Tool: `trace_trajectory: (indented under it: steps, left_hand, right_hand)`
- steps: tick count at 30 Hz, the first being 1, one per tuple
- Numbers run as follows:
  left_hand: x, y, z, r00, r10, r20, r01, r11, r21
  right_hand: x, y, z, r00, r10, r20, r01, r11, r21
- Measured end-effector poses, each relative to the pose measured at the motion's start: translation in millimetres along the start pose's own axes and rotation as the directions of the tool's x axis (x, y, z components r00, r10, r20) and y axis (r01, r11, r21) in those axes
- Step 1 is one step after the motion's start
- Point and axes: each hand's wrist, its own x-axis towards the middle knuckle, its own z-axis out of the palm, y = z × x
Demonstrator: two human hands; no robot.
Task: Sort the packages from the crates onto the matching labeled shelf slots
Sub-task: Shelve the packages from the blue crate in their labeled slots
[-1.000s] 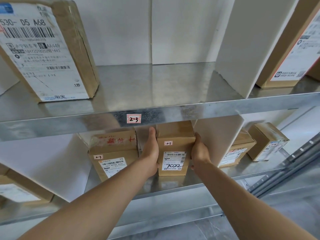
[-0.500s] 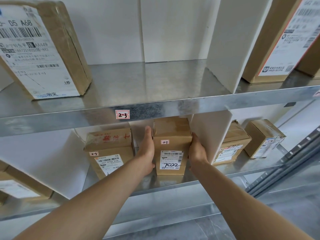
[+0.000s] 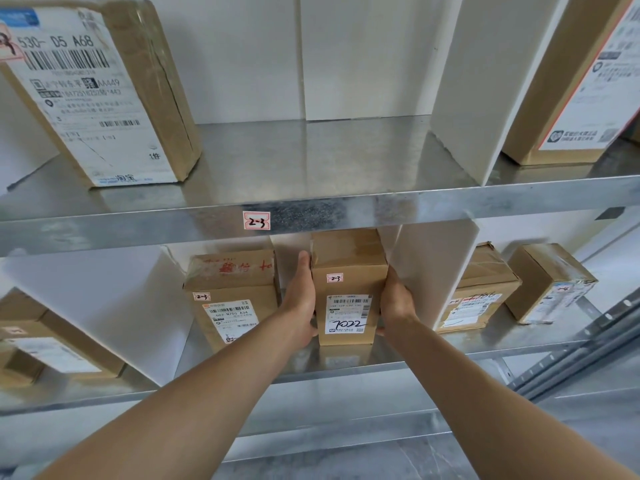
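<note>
I see the small box (image 3: 349, 271), tagged 2-3 and with "7022" handwritten on its shipping label, standing upright in the middle slot of the lower shelf (image 3: 346, 363), under the 2-3 shelf label (image 3: 256, 220) stuck on the edge of the upper shelf (image 3: 450, 202). My left hand (image 3: 301, 299) lies flat against its left side, fingers straight and reaching back along the cardboard. My right hand (image 3: 396, 303) is against its right side, but the fingers slip out of sight between the box and the white divider (image 3: 433, 271), so I cannot tell whether they curl round it. I also cannot tell if the base is fully down on the metal. Just to the left stands a neighbour box (image 3: 232, 292), also tagged 2-3, with smeared red writing on top. Beyond the divider sit two more boxes (image 3: 481, 296) (image 3: 550, 282), their labels too small to read. A blurred carton (image 3: 52, 337) at lower left is cut off by the frame, as are the big parcel (image 3: 104, 91) and the tall box (image 3: 571, 81) on the upper shelf.
</note>
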Motion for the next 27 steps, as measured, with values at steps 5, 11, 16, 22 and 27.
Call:
trace_trajectory:
  steps: [5, 11, 16, 22, 27]
  left_hand:
    - [-1.2, -6.4, -1.8, 1.000, -0.003, 0.022, 0.003, 1.000, -0.015]
    - [-13.5, -8.8, -5.8, 0.999, -0.023, 0.043, 0.024, 0.999, -0.023]
    - [-22.5, -13.7, -13.8, 0.998, -0.039, 0.049, 0.042, 0.998, -0.046]
    - [-34.2, -16.2, -27.2, 0.997, -0.019, 0.070, 0.022, 0.999, -0.036]
    - [-47.5, -25.6, -42.9, 0.992, -0.025, 0.127, 0.027, 0.999, -0.019]
  right_hand:
    - [1.0, 7.6, -5.5, 1.000, -0.003, 0.001, 0.003, 1.000, 0.022]
    - [-10.1, 13.5, -8.4, 1.000, 0.017, -0.005, -0.016, 0.999, 0.032]
    - [-16.9, 23.5, -7.4, 1.000, -0.011, -0.027, 0.012, 0.999, 0.030]
    - [-38.0, 25.6, -5.0, 0.996, -0.032, -0.087, 0.031, 1.000, -0.005]
    - [-68.7, 32.6, -0.3, 0.987, -0.048, -0.154, 0.044, 0.999, -0.029]
